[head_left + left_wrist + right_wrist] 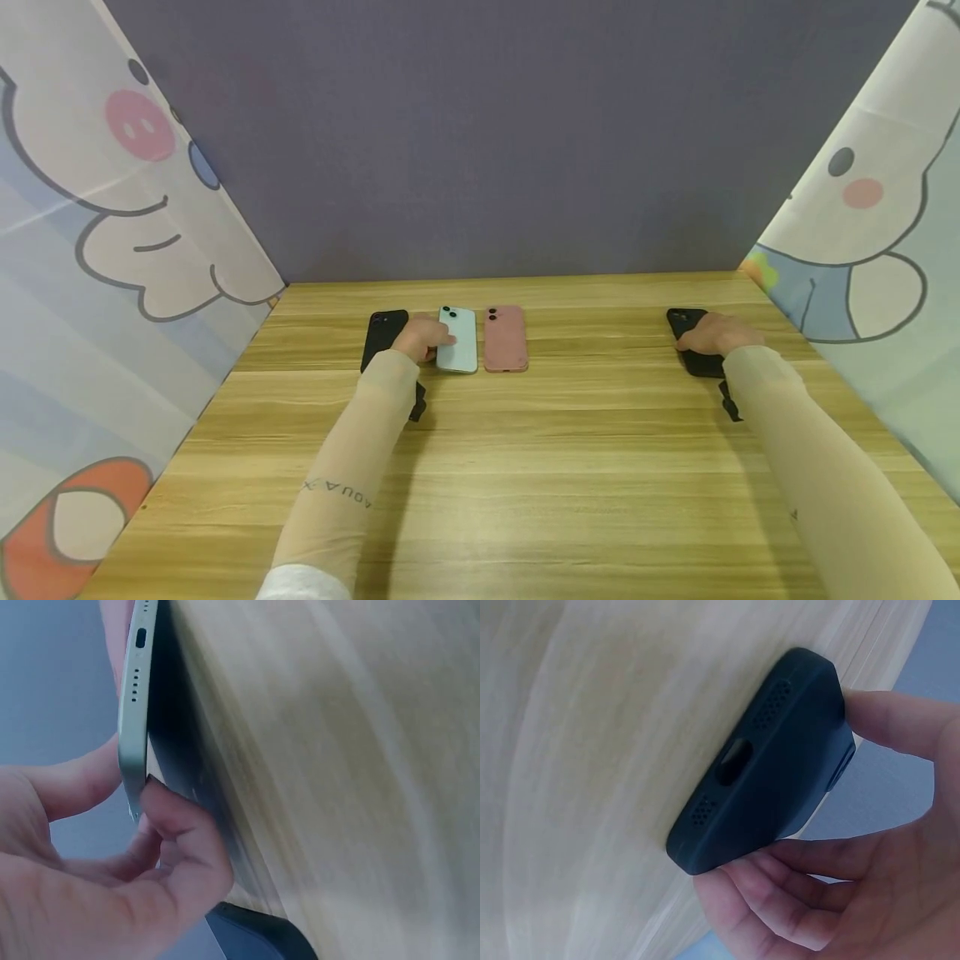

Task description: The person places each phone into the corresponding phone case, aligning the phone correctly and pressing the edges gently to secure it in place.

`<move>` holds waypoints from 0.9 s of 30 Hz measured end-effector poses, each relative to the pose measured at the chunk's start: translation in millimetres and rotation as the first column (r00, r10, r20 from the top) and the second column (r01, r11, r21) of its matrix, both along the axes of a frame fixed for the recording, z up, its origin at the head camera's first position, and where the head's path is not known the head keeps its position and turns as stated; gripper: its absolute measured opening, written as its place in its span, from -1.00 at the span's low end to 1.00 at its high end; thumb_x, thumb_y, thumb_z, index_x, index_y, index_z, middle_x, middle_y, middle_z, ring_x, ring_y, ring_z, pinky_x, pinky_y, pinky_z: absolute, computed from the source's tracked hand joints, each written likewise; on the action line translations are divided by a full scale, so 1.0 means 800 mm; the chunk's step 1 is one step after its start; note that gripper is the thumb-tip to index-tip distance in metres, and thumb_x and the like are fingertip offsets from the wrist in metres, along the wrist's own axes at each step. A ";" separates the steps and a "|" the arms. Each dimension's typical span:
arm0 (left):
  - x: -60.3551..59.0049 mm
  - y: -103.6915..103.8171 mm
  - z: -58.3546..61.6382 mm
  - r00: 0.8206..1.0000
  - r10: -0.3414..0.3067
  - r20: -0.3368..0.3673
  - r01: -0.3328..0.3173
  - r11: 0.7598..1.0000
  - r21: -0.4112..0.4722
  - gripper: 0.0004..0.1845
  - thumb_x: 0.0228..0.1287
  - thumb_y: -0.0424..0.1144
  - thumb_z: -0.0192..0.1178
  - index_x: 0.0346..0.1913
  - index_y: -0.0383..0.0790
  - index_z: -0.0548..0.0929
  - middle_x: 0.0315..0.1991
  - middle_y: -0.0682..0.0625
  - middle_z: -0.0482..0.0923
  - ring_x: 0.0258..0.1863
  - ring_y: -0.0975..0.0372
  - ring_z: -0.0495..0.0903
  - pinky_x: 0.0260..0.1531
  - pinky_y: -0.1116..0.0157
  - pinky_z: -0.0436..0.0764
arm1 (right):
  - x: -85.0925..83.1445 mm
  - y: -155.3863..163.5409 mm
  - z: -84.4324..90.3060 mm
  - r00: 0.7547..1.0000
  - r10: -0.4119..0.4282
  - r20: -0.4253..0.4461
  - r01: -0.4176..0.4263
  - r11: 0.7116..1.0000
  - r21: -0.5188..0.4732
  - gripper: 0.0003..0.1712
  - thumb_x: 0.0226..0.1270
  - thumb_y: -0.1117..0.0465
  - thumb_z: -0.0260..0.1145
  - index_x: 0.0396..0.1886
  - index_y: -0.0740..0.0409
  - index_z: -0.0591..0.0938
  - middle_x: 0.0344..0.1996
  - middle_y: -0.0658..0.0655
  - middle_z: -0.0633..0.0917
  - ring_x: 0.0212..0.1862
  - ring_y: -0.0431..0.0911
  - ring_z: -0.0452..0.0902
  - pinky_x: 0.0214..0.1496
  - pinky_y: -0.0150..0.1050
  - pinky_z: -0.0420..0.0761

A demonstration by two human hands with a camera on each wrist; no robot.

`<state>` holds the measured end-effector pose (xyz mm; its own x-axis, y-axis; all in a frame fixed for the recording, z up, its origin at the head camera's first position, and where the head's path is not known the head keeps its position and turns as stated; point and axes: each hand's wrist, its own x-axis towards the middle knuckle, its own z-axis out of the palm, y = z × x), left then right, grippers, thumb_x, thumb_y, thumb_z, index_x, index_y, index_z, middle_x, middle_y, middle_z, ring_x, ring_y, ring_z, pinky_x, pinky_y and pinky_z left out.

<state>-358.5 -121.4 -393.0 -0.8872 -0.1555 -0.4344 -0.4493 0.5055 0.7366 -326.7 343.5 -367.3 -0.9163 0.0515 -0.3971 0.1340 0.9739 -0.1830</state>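
My left hand point(422, 336) pinches a pale mint phone point(463, 352) by its left edge, thumb over the back and curled fingers at the edge below. In the left wrist view the phone's point(135, 720) bottom end shows its charging port, and a dark gap lies between it and the tabletop. Far to the right, my right hand point(718, 335) grips a black phone point(701, 365) across its width. The right wrist view shows that black phone point(780, 765) camera-side up on the wood, thumb at one long edge and fingers at the other.
A pink phone point(506, 340) lies just right of the mint one. Another black phone point(381, 335) lies to its left, partly behind my left hand. Behind the wooden table point(570, 467) rises a grey panel point(480, 150), with cartoon-printed curtains point(60, 275) at both sides.
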 end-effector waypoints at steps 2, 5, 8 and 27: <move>0.001 -0.003 0.002 1.000 0.004 0.006 -0.005 0.999 0.047 -0.43 0.41 -0.40 0.23 0.41 -0.40 0.33 -0.49 -0.01 0.32 -0.63 0.24 0.23 -0.53 0.34 0.36 | 0.000 0.000 0.000 1.000 0.001 -0.001 -0.001 1.000 -0.001 -0.03 0.42 -0.19 0.13 0.33 0.67 0.27 0.21 0.73 0.35 0.15 0.55 0.40 0.04 0.28 0.56; 0.003 -0.008 0.004 1.000 -0.012 0.023 0.010 0.996 0.084 -0.34 0.45 -0.40 0.18 0.51 -0.37 0.19 -0.60 0.03 0.24 -0.61 0.26 0.26 -0.47 0.35 0.44 | 0.001 0.001 0.000 1.000 0.005 -0.002 -0.005 1.000 -0.002 -0.02 0.43 -0.20 0.13 0.34 0.67 0.26 0.21 0.73 0.35 0.15 0.55 0.40 0.03 0.28 0.56; 0.005 -0.012 0.005 0.999 -0.021 0.038 0.016 0.993 0.119 -0.30 0.49 -0.38 0.14 0.56 -0.32 0.08 -0.46 -0.01 0.34 -0.49 0.24 0.36 -0.37 0.35 0.51 | 0.000 0.002 -0.001 1.000 0.007 -0.001 -0.007 1.000 -0.004 -0.02 0.43 -0.21 0.13 0.34 0.67 0.26 0.21 0.73 0.35 0.15 0.55 0.40 0.04 0.29 0.56; 0.006 -0.019 -0.008 0.999 0.018 -0.038 -0.006 0.959 0.282 -0.68 0.49 -0.41 0.08 0.21 -0.37 0.36 -0.19 -0.10 0.43 -0.34 0.18 0.43 -0.25 0.30 0.56 | -0.002 0.005 -0.006 0.999 0.005 -0.040 -0.004 1.000 0.015 0.01 0.33 -0.28 0.15 0.24 0.66 0.38 0.12 0.72 0.45 0.00 0.46 0.54 -0.13 0.20 0.63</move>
<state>-353.7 -136.6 -399.7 -0.9037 -0.0426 -0.4261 -0.4211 0.2697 0.8660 -328.0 347.3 -372.1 -0.9316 0.0530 -0.3595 0.1224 0.9773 -0.1731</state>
